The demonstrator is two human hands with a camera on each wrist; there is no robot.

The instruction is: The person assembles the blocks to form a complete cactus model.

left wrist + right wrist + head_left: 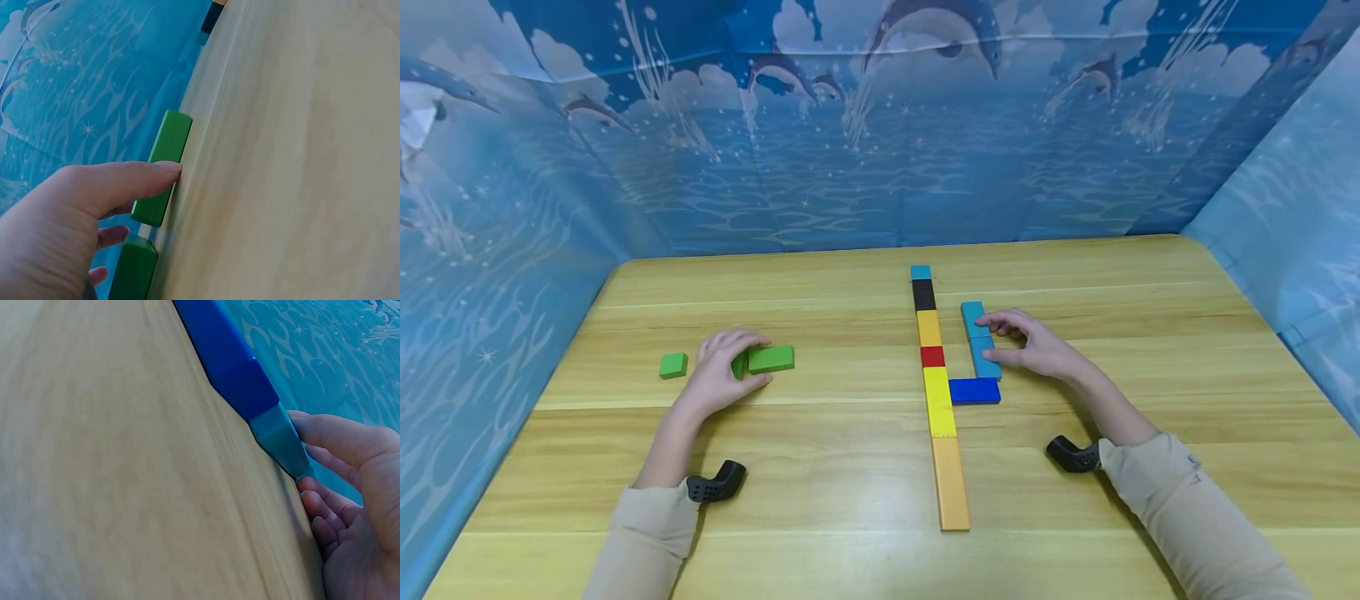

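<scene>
My left hand (722,375) is around a green block (772,359), thumb along its near side and index finger at its far side. A second green block (133,269) sits partly within the hand, just left of the first. My right hand (1026,343) touches two light blue blocks laid end to end. Its index fingertip reaches over the far light blue block (972,312), while the thumb lies against the right side of the near light blue block (983,360). A dark blue block (974,391) lies crosswise at their near end.
A long row of blocks runs front to back: orange (951,483), yellow (938,400), red (932,357), amber (928,328), black (923,294) and light blue (921,272). One small green block (673,365) sits left of my left hand. Printed blue cloth (850,183) surrounds the wooden table.
</scene>
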